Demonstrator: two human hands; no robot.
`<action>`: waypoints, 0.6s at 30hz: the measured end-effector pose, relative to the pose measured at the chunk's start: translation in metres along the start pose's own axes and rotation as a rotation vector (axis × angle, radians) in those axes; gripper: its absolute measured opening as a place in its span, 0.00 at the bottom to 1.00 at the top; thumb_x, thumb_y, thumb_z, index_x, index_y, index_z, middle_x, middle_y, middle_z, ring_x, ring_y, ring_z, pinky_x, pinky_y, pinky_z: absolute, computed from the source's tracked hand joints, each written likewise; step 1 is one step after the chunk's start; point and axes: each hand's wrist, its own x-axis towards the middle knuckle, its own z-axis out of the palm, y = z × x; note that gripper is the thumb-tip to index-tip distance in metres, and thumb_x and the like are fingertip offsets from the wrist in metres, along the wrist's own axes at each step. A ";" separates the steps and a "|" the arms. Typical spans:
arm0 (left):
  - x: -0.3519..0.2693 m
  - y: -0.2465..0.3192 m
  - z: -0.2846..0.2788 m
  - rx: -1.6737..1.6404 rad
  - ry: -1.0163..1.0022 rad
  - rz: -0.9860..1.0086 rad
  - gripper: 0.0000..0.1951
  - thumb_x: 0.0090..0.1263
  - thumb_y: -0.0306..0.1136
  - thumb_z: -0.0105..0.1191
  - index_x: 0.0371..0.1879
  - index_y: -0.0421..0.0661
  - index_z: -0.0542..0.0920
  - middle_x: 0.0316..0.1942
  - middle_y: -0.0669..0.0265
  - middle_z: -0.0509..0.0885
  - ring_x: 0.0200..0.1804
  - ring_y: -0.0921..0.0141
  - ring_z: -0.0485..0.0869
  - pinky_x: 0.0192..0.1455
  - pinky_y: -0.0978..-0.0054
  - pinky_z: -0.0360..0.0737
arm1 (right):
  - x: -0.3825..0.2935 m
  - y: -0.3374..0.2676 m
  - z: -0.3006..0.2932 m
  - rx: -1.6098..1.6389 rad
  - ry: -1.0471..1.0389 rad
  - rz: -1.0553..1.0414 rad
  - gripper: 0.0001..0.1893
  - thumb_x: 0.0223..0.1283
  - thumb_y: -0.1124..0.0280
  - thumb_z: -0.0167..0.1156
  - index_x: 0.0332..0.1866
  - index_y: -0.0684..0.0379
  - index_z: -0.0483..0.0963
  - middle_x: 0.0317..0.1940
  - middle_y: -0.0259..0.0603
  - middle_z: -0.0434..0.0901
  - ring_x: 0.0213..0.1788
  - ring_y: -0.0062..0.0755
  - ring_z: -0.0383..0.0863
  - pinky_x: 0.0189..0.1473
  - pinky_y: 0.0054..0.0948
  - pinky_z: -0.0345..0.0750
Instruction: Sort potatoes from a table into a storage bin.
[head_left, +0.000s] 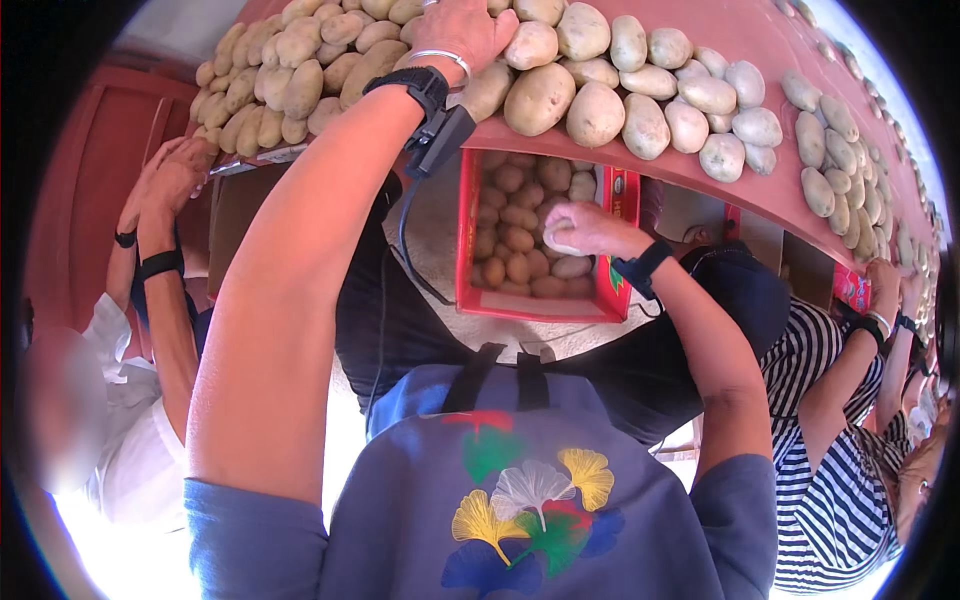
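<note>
Pale potatoes (540, 100) lie piled along the edge of a red table. My left hand (457, 34) rests on the pile at the table's edge; its fingertips are cut off by the picture's top, so whether it holds a potato does not show. Below the table edge stands a red cardboard box (465, 225), with several layers of potatoes (517, 217) inside. Over the right part of this box is my right hand (589, 229), its fingers closed around a pale potato (559, 231), slightly blurred.
The red tabletop (705, 34) curves away to the right with more potato heaps (847, 165). A co-worker in white sits at the left, hands at the table edge. Co-workers in striped shirts sit at the right. A black cable (405, 240) hangs from my left wrist device beside the box.
</note>
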 end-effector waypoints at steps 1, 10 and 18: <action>-0.001 0.000 -0.002 -0.001 0.002 -0.003 0.32 0.64 0.45 0.47 0.66 0.43 0.58 0.64 0.46 0.62 0.63 0.48 0.63 0.64 0.56 0.63 | 0.003 0.009 0.008 -0.088 0.000 0.038 0.18 0.53 0.62 0.59 0.47 0.61 0.74 0.41 0.46 0.79 0.45 0.36 0.78 0.48 0.31 0.74; -0.001 0.001 -0.003 -0.111 -0.032 -0.017 0.32 0.64 0.44 0.47 0.65 0.41 0.59 0.64 0.46 0.61 0.62 0.49 0.63 0.64 0.56 0.63 | 0.015 0.064 0.047 -0.217 0.107 0.077 0.20 0.53 0.63 0.56 0.49 0.63 0.71 0.47 0.52 0.76 0.52 0.49 0.75 0.54 0.38 0.71; -0.001 0.002 -0.005 -0.088 -0.044 -0.042 0.32 0.64 0.44 0.47 0.65 0.41 0.59 0.63 0.45 0.61 0.63 0.48 0.62 0.65 0.57 0.63 | 0.021 0.050 0.042 -0.389 -0.396 0.201 0.25 0.62 0.66 0.46 0.65 0.58 0.59 0.65 0.50 0.61 0.66 0.46 0.61 0.66 0.36 0.59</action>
